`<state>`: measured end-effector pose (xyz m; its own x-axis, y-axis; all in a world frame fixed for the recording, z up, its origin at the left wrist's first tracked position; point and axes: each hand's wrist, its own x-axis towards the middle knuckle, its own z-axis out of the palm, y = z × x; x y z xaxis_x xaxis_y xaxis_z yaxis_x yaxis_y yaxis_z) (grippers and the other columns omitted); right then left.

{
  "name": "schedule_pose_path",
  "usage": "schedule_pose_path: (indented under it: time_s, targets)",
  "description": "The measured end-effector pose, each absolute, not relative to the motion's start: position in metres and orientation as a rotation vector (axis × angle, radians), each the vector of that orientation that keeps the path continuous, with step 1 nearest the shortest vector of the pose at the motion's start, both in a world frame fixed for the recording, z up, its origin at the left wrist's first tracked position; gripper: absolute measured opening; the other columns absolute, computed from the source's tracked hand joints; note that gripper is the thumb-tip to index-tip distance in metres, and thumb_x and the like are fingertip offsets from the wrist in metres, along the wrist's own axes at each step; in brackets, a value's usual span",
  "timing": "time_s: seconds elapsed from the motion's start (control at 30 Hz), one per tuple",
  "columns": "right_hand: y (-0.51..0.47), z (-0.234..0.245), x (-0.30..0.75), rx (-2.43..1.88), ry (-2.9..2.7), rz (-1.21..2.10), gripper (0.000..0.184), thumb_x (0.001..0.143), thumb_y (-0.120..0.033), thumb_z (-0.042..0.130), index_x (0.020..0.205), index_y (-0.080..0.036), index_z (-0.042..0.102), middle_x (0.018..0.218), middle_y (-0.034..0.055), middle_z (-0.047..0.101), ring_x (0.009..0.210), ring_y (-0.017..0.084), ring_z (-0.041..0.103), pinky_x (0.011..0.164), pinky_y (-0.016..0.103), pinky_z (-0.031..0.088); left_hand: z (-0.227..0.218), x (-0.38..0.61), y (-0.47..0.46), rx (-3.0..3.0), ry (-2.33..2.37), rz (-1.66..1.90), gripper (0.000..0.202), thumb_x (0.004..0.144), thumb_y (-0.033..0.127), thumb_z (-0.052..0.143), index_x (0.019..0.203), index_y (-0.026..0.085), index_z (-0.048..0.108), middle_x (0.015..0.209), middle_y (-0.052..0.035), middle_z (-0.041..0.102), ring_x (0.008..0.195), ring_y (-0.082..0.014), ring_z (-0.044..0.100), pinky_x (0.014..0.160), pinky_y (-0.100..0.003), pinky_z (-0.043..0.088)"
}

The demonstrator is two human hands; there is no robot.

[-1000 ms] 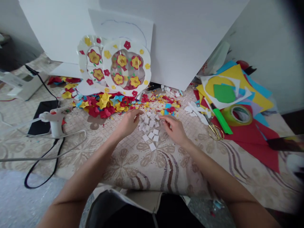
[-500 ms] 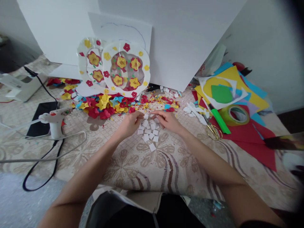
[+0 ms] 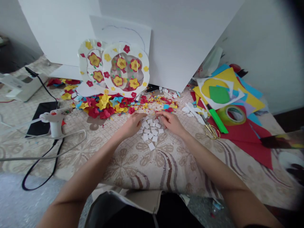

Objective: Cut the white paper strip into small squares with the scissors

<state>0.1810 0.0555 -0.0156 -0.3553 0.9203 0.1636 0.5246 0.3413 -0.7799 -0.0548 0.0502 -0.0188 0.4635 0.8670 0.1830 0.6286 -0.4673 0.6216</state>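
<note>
Small white paper squares (image 3: 151,136) lie loosely bunched on the patterned tablecloth, directly between my two hands. My left hand (image 3: 134,124) rests at the left edge of the bunch, fingers stretched forward and nothing visible in them. On the opposite edge is my right hand (image 3: 171,122), its index finger reaching inward and the other fingers loosely bent; it holds nothing that I can see. One square sits apart, nearer to me. Behind the hands, a heap of red, yellow and blue paper flowers (image 3: 104,102) spreads out.
Two flower-decorated frames (image 3: 145,74) lean against white boards. A white glue gun (image 3: 55,125) stands left, with cables and a dark phone (image 3: 39,120). Gold-handled scissors (image 3: 212,131), a green cutter (image 3: 218,121), yellow tape (image 3: 231,115) and coloured sheets (image 3: 255,148) lie right.
My hands have moved slightly apart, the right one shifting to the right. The white squares between them are more spread out and more of them show.
</note>
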Motion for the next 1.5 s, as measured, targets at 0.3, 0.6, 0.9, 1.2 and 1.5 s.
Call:
schedule_pose_path:
  time_s: [0.3,0.6,0.9,1.2,1.5]
  targets:
    - [0.035,-0.018,0.189,-1.267,-1.961,1.009,0.029,0.091,-0.027,0.046,0.112,-0.021,0.066,0.1,0.0056,0.075,0.044,0.008,0.053,0.049,0.024,0.045,-0.011,-0.061,0.051,2.074,1.344,0.822,0.034,0.084,0.011,0.042,0.113,0.015,0.059,0.11,-0.0103,0.069,0.095,-0.0173,0.066,0.083,-0.033,0.053]
    - [-0.015,-0.012,0.202,-1.34,-2.081,0.951,0.072,0.074,-0.04,0.077,0.138,-0.026,0.048,0.125,0.0126,0.056,0.062,0.01,0.056,0.061,0.031,0.054,0.003,-0.076,-0.001,2.088,1.432,0.427,0.087,0.072,0.046,0.074,0.145,0.022,0.034,0.143,-0.0181,0.043,0.095,-0.0247,0.065,0.082,-0.041,0.055]
    - [-0.005,-0.021,0.171,-1.273,-2.087,0.84,0.077,0.076,-0.015,0.071,0.144,-0.031,0.04,0.128,0.0119,0.05,0.091,0.019,0.062,0.079,0.037,0.056,-0.016,-0.05,-0.004,2.194,1.449,0.538,0.094,0.072,0.026,0.075,0.149,0.025,0.022,0.136,-0.0164,0.045,0.126,-0.0348,0.05,0.1,-0.051,0.046]
    - [-0.036,0.004,0.184,-0.819,-2.31,1.476,0.02,0.092,-0.032,0.058,0.107,-0.022,0.066,0.096,0.0036,0.071,0.08,0.013,0.066,0.069,0.025,0.052,-0.011,-0.071,-0.022,2.095,1.403,0.606,0.039,0.085,0.027,0.062,0.122,0.019,0.055,0.113,-0.0106,0.061,0.091,-0.0213,0.066,0.081,-0.037,0.055]
    - [-0.028,0.009,0.213,-1.257,-2.038,1.217,0.015,0.09,-0.033,0.059,0.091,-0.019,0.066,0.079,0.0013,0.066,0.068,0.013,0.059,0.062,0.025,0.046,-0.003,-0.07,-0.046,2.086,1.359,0.597,0.027,0.086,0.023,0.06,0.113,0.018,0.058,0.094,-0.0055,0.068,0.078,-0.0158,0.064,0.068,-0.029,0.051]
